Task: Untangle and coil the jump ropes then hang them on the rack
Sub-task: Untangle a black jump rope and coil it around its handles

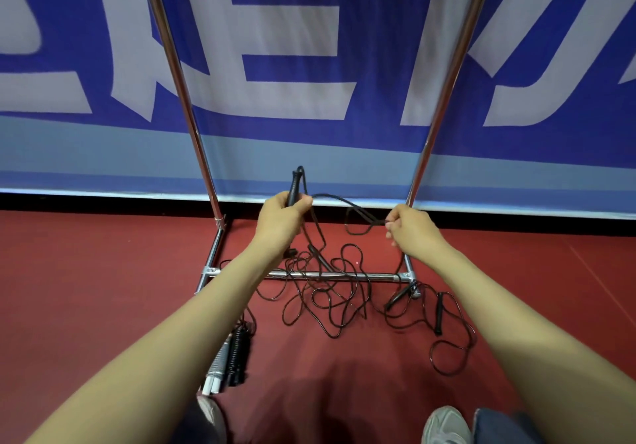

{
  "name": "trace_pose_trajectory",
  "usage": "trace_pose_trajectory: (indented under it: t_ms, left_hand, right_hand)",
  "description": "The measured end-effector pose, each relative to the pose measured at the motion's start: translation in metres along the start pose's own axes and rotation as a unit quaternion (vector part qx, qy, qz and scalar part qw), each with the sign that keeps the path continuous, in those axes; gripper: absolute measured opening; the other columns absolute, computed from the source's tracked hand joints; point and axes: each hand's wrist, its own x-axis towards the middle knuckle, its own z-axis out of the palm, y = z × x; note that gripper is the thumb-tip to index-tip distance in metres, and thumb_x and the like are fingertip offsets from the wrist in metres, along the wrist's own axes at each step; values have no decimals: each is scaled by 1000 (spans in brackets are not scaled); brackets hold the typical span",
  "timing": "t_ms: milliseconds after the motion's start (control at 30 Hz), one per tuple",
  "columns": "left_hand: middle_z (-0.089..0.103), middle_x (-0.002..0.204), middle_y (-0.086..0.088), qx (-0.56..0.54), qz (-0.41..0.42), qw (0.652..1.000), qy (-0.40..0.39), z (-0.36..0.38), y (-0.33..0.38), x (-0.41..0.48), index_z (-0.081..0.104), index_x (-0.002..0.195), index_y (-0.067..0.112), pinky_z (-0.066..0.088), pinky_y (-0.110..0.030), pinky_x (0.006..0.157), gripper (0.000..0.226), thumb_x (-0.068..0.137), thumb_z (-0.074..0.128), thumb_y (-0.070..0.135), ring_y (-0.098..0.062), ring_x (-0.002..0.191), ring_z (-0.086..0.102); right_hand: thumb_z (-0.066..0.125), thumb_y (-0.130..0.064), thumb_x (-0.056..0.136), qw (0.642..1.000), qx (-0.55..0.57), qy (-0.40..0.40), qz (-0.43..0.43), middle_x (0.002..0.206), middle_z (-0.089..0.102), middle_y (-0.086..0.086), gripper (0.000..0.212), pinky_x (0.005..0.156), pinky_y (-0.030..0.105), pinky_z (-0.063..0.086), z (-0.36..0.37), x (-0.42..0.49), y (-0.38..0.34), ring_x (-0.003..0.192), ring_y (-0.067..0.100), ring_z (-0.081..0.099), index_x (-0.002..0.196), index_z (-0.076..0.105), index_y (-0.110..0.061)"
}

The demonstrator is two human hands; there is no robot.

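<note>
Black jump ropes (330, 295) sprawl tangled across the rack (378, 275) base bar, six o'clock of the hands. Left hand (282, 218) is fisted round a handle (295, 185) pointing to twelve. At its three o'clock, the right hand (409, 227) pinches the cord (330, 195), likely to draw one rope clear.

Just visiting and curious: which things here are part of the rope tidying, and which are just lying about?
Job: left hand gripping black handle; right hand pinching rope; tangled ropes on floor; rack.
Not: blue banner; grey shoe.
</note>
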Motion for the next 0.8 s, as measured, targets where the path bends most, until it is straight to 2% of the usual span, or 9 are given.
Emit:
trace_pose_trajectory:
  t_ms: [33,100,167,233,333,500,633,700,800]
  left_hand:
    - [44,61,3,74,-10,997,16,-5,-3,3,59,83,15,35,-25,55,9,91,61,19,-16,57,40]
    - [55,73,-4,267,-51,962,-40,-12,-10,2,63,94,9,41,-22,54,9,89,64,17,-21,65,49]
    - [62,92,-11,367,-76,922,-96,-13,-18,-1,60,109,4,43,-24,61,30,84,71,16,-23,75,57]
    - [60,92,-7,287,-64,953,-77,-10,-18,-3,55,113,7,42,-18,53,40,80,76,18,-13,66,54]
    - [50,64,4,114,-16,993,-28,-4,-8,-2,62,109,7,33,-15,40,32,83,74,20,-2,42,41]
    - [60,63,16,152,72,978,-119,10,0,-11,71,98,22,42,-18,60,19,81,76,27,6,52,50]
    - [47,52,12,169,65,981,-68,15,-1,-11,67,77,20,33,-23,52,11,85,71,26,-5,47,39]
    - [45,50,14,98,49,994,-29,12,2,-8,62,69,23,30,-24,52,18,85,71,25,-7,48,37]
    - [46,57,8,-40,25,998,29,5,7,-1,65,79,19,28,-28,53,8,87,68,21,-11,52,35]
  right_hand:
    - [47,-12,97,999,34,15,1,89,69,6,10,69,28,53,-1,0,-3,70,17,64,91,55,-16]
    - [46,-13,99,994,102,46,-10,81,66,3,12,50,17,44,-4,-1,-11,56,10,57,90,54,-14]
    - [47,-15,99,987,149,58,-34,78,64,1,10,44,14,39,-7,-4,-21,51,10,56,93,56,-13]
    - [52,-18,98,986,149,44,-57,80,64,-1,8,50,18,42,-6,-8,-27,53,10,60,93,58,-15]
    - [56,-21,96,988,129,16,-85,75,61,-5,8,58,23,42,-3,-13,-35,57,11,59,90,60,-19]
    - [61,-21,94,977,155,-16,-142,63,58,-6,6,61,25,41,-5,-23,-54,55,11,51,89,65,-19]
    - [65,-19,91,968,194,-39,-155,73,62,2,4,65,29,46,-8,-23,-56,57,15,54,87,64,-20]
    - [67,-16,88,978,137,-65,-142,71,60,-1,7,69,32,50,-7,-18,-48,63,15,57,84,62,-17]
    - [63,-11,87,984,-43,-140,-103,75,61,-7,15,77,33,49,-1,-12,-26,76,17,59,76,57,-17]
